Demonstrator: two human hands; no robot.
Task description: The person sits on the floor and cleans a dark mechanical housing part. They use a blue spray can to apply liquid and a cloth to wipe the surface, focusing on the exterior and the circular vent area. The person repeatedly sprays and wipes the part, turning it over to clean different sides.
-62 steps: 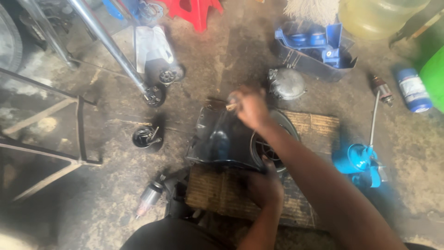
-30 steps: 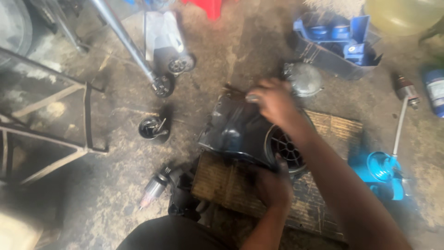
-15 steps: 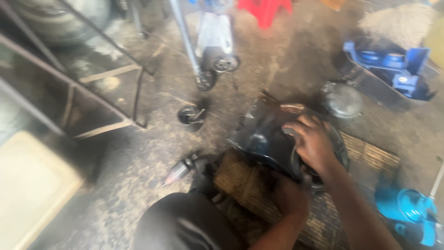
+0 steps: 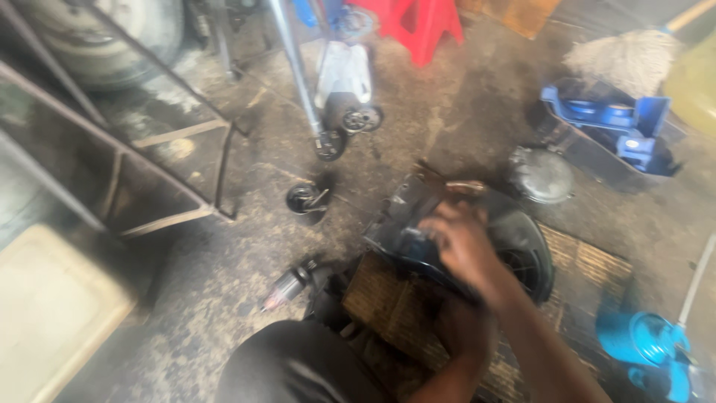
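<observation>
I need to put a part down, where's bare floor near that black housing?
Bare concrete lies left of the black housing, between the small wheel and the metal frame. Another patch lies between the round grey cover and red stool. The woven mat is crowded.

Right hand (image 4: 459,242) was motion-blurred over black housing (image 4: 406,224); grip unclear. Left hand (image 4: 462,328) lay half hidden beneath the forearm.

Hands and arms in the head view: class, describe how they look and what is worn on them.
Both hands are bare, no gloves: right hand, left hand. Both forearms show bare too; no sleeve, watch or ring can be made out. Motion blur hides finer detail.
</observation>
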